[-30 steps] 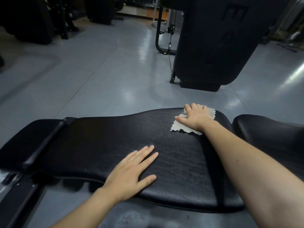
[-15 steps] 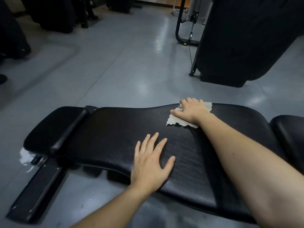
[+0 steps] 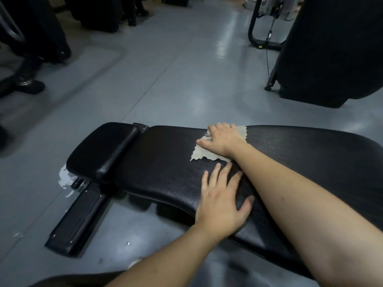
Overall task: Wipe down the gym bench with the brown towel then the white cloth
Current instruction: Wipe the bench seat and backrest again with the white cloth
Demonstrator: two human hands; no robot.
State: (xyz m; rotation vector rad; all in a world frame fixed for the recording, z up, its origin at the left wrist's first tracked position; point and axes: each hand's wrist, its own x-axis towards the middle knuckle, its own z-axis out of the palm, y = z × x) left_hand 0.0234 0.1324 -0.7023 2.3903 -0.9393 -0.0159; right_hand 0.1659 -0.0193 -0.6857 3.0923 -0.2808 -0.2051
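Head view shows my right hand [image 3: 222,139] spread flat on what looks like the white cloth [image 3: 204,152] atop the gym bench [image 3: 165,168], left hand [image 3: 220,206] open and empty bracing nearby; light pressure risks bunching it.

Glossy grey floor [image 3: 165,59], pale light streaks far centre; large black padded machine [image 3: 335,48] far right; dark equipment [image 3: 41,27] far left.

We note a grey floor [image 3: 170,65] with a glossy sheen. A large black machine [image 3: 335,48] stands at the far right, a thin cable [image 3: 267,59] hanging beside it. Dark equipment [image 3: 41,27] lines the far left. White smears [image 3: 64,179] mark the floor.
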